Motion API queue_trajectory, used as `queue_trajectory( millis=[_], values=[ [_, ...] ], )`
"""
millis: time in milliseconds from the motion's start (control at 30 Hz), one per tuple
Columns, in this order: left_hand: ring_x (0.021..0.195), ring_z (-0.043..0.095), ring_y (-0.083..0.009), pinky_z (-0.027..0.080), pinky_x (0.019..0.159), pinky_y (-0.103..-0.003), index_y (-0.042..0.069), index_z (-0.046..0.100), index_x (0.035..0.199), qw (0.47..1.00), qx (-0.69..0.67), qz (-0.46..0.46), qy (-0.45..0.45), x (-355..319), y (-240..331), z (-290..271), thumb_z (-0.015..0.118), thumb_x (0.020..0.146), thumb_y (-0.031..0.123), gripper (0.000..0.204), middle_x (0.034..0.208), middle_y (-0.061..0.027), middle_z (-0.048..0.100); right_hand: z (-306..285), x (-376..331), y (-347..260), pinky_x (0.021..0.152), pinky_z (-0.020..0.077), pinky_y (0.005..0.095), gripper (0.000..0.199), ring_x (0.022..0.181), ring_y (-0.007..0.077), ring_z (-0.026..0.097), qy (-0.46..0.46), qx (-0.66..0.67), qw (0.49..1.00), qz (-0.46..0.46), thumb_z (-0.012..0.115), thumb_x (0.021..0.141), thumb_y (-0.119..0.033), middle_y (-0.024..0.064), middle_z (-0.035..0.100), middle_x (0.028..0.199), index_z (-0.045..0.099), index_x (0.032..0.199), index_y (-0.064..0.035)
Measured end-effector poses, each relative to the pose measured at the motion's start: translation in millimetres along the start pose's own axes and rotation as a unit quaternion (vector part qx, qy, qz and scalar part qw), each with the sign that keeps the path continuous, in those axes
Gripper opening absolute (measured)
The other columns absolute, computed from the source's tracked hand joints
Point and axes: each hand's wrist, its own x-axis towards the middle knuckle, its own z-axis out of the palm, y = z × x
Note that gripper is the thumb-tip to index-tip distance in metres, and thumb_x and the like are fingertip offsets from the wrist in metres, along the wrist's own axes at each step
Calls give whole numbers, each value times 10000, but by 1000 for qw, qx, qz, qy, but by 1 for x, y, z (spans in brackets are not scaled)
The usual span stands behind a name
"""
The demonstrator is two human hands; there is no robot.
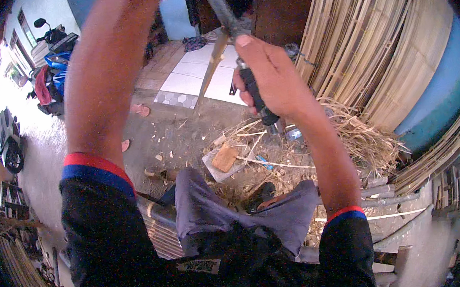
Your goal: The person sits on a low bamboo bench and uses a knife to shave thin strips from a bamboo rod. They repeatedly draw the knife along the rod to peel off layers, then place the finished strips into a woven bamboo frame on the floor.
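Head view: the closed right hand (273,78) is gripping a black-handled tool (257,96); the left hand's state is escaping view; a snagging strip (213,69) could twist the tool.

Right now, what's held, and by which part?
The right hand grips a tool by its black handle; the left hand is out of view, its hold unknown.

Black-handled tool (259,99): raised, slanted. Grey bar (217,3): slanted, upper end out of view. Tan strip (212,74): tilted, tapering downward.
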Motion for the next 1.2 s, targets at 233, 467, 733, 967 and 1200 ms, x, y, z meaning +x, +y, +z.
queue_trajectory(
  millis=[233, 467, 733, 967, 1200],
  values=[
    [1065, 621, -385, 481, 944, -473, 7, 722, 844, 991, -60, 94, 72, -75, -14, 119, 499, 828, 44, 226, 1057, -192, 695, -5, 12, 48, 429, 435, 294, 456, 480, 116, 496, -24, 32, 998, 47, 390, 1042, -436, 25, 515, 632, 477, 1309, -78],
    [1112, 598, -382, 459, 988, -456, 18, 690, 1055, 994, -97, -21, 45, -77, -20, 121, 514, 881, 89, 257, 1135, -205, 659, -17, 24, 52, 430, 442, 290, 526, 498, 113, 508, 2, 27, 999, 27, 424, 1029, -459, 24, 518, 653, 415, 1397, -83],
    [1227, 497, -389, 389, 1044, -457, 27, 485, 1323, 906, -183, -357, 134, -315, 40, 204, 660, 873, 260, 536, 1283, -213, 551, -35, 19, 52, 433, 461, 287, 457, 512, 102, 531, 50, -38, 996, 58, 472, 1005, -489, 18, 546, 676, 507, 1247, -103],
    [1263, 456, -444, 381, 1052, -494, -7, 300, 1455, 873, -218, -434, -47, -425, 88, 242, 654, 904, 399, 771, 1346, -298, 468, -1, 27, 11, 421, 434, 239, 371, 529, 64, 514, 50, -103, 991, -63, 523, 997, -427, 17, 560, 742, 570, 1131, -84],
    [802, 586, -467, 451, 690, -542, 4, 496, 1000, 847, -222, -482, 33, -356, 57, 204, 538, 994, 316, 315, 816, -245, 601, -11, 32, -70, 517, 507, 266, 367, 565, 134, 582, 88, -221, 962, -132, 456, 1032, -348, 66, 618, 759, 568, 1181, -31]
  ],
)
